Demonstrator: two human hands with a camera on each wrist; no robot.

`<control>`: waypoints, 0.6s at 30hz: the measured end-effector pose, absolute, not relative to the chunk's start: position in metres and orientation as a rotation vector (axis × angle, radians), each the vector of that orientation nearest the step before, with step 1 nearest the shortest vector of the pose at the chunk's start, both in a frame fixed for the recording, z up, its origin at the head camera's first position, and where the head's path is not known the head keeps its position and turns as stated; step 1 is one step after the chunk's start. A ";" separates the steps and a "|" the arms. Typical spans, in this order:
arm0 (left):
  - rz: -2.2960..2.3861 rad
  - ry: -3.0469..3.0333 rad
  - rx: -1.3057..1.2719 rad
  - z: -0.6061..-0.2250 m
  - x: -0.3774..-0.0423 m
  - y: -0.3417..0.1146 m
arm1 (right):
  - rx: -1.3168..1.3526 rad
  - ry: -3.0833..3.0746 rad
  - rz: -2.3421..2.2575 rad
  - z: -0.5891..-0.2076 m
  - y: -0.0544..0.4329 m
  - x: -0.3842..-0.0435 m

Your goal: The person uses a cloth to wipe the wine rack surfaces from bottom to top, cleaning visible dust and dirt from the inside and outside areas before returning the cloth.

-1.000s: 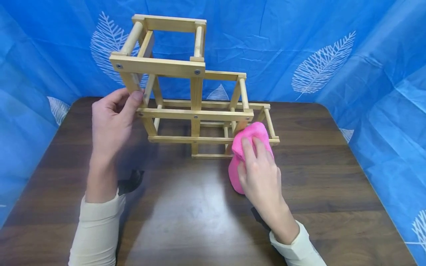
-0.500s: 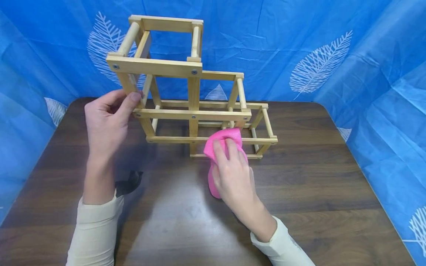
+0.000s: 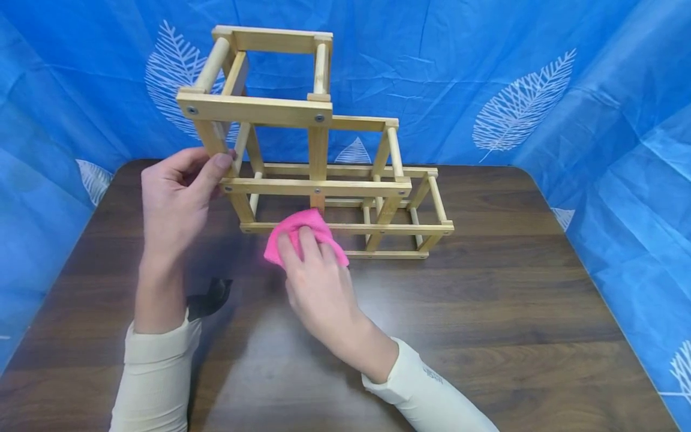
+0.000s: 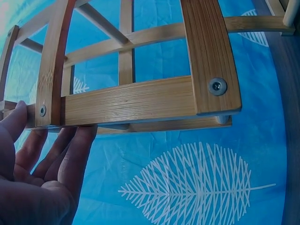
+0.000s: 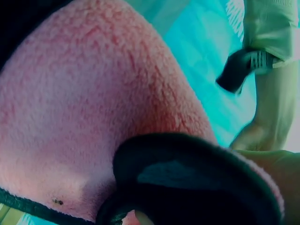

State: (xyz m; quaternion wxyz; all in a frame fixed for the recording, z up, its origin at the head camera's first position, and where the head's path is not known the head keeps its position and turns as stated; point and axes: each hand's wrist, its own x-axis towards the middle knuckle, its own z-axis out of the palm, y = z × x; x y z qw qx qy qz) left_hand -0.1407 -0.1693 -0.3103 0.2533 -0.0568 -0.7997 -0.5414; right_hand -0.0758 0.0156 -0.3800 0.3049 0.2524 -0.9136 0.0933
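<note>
A stepped rack of pale wooden slats and dowels point(image 3: 254, 110) stands at the back of the table. My left hand point(image 3: 175, 204) grips its left upright, below the top tier. The left wrist view shows thumb and fingers of that hand point(image 4: 44, 187) on either side of a slat point(image 4: 126, 101). With my right hand point(image 3: 324, 294) I hold a bunched pink cloth point(image 3: 303, 219) against the rack's lower front rail, near the middle upright. Fuzzy cloth point(image 5: 93, 98) fills much of the right wrist view, where my fingers are mostly hidden.
The dark wood-grain table point(image 3: 486, 288) lies beneath the rack. Blue curtain point(image 3: 426, 78) with white leaf prints hangs behind and along both sides. A black strap point(image 3: 210, 298) sticks out from my left wrist.
My right hand and the pink cloth have moved left along the rack's lower front, from the right-hand upright to the middle one. The left hand keeps its grip on the left upright.
</note>
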 end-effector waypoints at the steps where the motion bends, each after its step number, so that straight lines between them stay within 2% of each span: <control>1: -1.468 -2.172 -0.158 -0.311 -0.141 -0.169 | 0.677 -2.417 0.234 -0.380 0.012 -0.077; 8: -1.484 -2.169 -0.213 -0.313 -0.143 -0.169 | 0.700 -2.401 0.199 -0.386 -0.003 -0.082; 18: -1.504 -2.189 -0.205 -0.310 -0.142 -0.173 | 0.638 -2.416 0.204 -0.385 0.017 -0.078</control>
